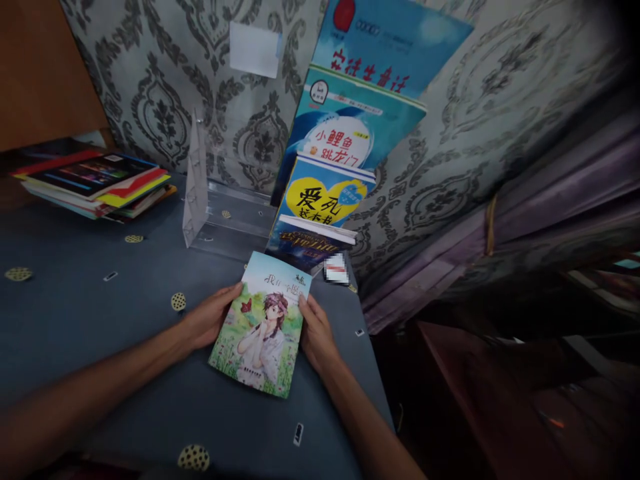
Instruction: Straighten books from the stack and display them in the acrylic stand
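A thin paperback book (260,333) with a drawn figure, a red butterfly and a green meadow on its cover is held over the table, cover facing up. My left hand (213,315) grips its left edge, and my right hand (316,330) grips the right edge with the thumb on the cover. Just behind it stands a clear tiered book rack (235,210). Its right side carries a dark blue book (310,241), a blue book with a yellow heart (323,197), a teal book (345,123) and a large blue book (385,43), one tier above another.
A stack of books and magazines (100,180) lies at the table's back left. The blue-grey tablecloth (125,307) has yellow spotted prints. Patterned wallpaper (165,100) rises behind, with a white card (255,50) in front of it. A tied purple curtain (445,260) hangs right of the table edge.
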{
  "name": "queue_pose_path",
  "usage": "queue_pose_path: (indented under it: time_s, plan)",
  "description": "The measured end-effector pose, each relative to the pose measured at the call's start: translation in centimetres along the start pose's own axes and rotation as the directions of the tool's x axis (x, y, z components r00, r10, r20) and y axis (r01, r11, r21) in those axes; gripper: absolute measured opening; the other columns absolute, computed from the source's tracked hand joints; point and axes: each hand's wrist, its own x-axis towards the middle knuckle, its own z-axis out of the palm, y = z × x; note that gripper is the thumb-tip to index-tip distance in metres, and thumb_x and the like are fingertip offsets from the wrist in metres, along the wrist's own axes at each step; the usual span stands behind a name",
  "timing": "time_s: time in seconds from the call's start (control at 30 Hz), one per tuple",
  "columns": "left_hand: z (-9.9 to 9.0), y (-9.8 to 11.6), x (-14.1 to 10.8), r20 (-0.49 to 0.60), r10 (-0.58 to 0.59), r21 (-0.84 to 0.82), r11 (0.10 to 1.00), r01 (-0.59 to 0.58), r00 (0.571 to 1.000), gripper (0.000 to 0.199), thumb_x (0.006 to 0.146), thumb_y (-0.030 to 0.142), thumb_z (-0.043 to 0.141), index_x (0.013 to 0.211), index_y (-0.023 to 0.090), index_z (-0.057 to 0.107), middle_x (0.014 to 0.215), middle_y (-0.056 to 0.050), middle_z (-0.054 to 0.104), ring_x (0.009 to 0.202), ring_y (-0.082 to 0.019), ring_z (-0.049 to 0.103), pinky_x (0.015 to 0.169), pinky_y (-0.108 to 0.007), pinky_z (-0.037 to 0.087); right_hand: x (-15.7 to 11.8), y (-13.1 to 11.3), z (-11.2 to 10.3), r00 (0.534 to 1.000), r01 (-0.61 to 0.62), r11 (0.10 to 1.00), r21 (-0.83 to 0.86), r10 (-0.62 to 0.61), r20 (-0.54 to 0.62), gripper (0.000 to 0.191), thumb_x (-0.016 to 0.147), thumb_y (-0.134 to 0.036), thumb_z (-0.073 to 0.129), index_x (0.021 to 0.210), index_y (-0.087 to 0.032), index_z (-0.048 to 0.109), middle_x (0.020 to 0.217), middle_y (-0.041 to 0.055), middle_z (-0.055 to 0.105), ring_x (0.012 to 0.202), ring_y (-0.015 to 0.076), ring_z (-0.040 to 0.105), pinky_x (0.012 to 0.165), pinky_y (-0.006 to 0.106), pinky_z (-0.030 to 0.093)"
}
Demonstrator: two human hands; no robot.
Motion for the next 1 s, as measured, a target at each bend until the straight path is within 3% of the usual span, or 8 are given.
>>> queue_pose_path:
  time_s: [0.23,0.67,1.0]
  plan:
    - [0.3,0.1,-0.3,0.007,0.029,0.026,0.999,-0.029,1.000,0.025,0.084,0.032,0.075,0.098,0.011,0.074,0.094,-0.013,0.078,0.079,-0.023,0.075,0.076,-0.033,0.060,0.0,-0.5,-0.3,1.000,-0.024,0.999,0.032,0.024,0.011,0.051,0.072,-0.055,0.079,0.111,-0.023,0.069,0.108,0.0075,0.077,0.109,0.0321,0.069,0.088,0.046,0.059]
    - [0.1,-0.1,0.4,0.052,0.098,0.131,0.986,-0.104,0.994,0.017,0.086,0.026,0.072,0.096,0.012,0.073,0.092,-0.011,0.079,0.079,-0.022,0.075,0.073,-0.029,0.060,1.0,-1.3,-1.3,0.995,0.075,0.997,0.024,-0.077,0.069,0.044,0.066,-0.053,0.083,0.093,-0.020,0.071,0.094,0.0077,0.079,0.101,0.0309,0.072,0.083,0.043,0.059]
    - [0.4,0.2,0.6,0.022,0.117,0.113,0.986,-0.119,0.993,0.013,0.088,0.023,0.069,0.096,0.012,0.071,0.090,-0.010,0.079,0.076,-0.020,0.075,0.072,-0.029,0.062,0.5,-2.3,-1.2,0.984,0.082,0.996,0.020,-0.084,0.157,0.045,0.066,-0.038,0.086,0.104,-0.019,0.071,0.095,0.0060,0.079,0.090,0.0273,0.075,0.080,0.039,0.059]
